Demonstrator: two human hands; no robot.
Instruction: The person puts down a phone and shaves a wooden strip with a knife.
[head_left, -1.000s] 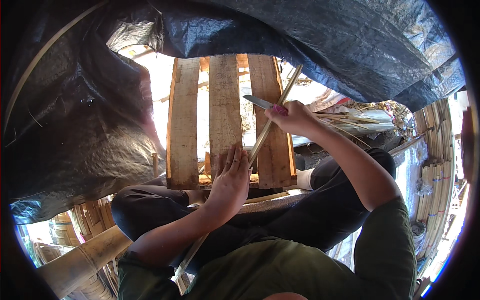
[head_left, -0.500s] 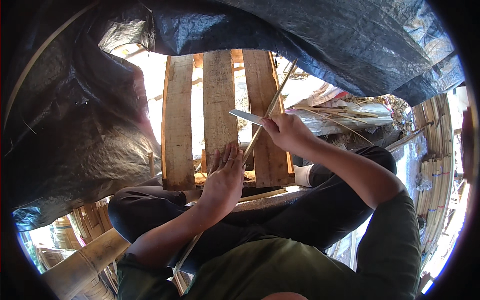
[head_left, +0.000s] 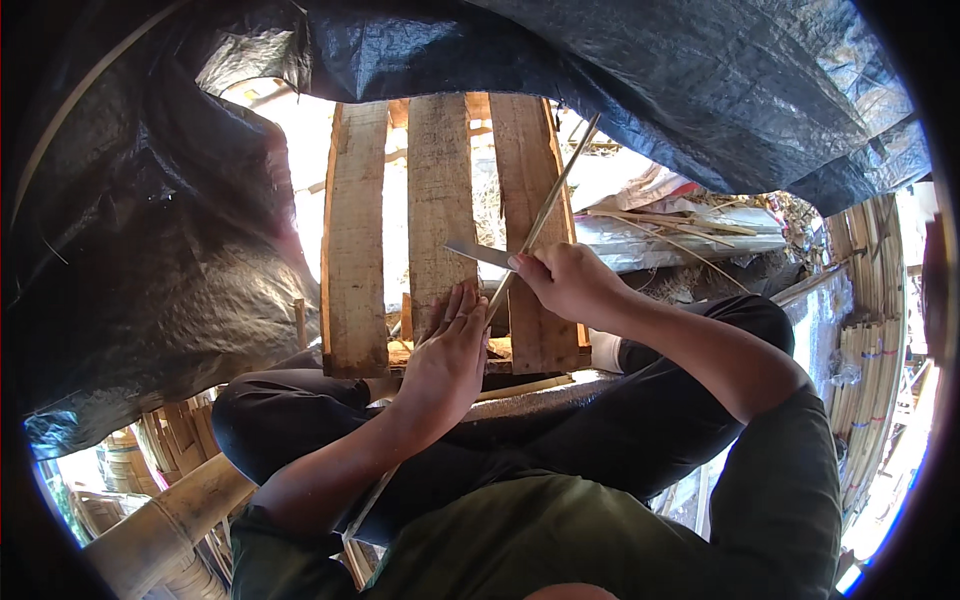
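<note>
A long thin bamboo strip (head_left: 550,206) slants across a small slatted wooden bench (head_left: 355,240) in front of me. My left hand (head_left: 457,335) presses the strip down near the bench's close edge, its fingers laid together over the middle plank. Beneath that hand the strip is hidden; its lower end shows again below my left forearm. My right hand (head_left: 570,280) is closed round a knife, whose handle it covers. The knife blade (head_left: 478,253) points left and crosses the strip just above my left hand.
Dark plastic sheeting (head_left: 700,80) hangs over the far side and the left. Loose bamboo strips (head_left: 680,228) lie on the right, with bundled slats (head_left: 868,380) standing farther out. A thick bamboo pole (head_left: 165,525) is at lower left. My crossed legs (head_left: 700,400) flank the bench.
My right hand and the knife have slid a little down along the strip, closer to my left hand. The left hand has stayed nearly in place.
</note>
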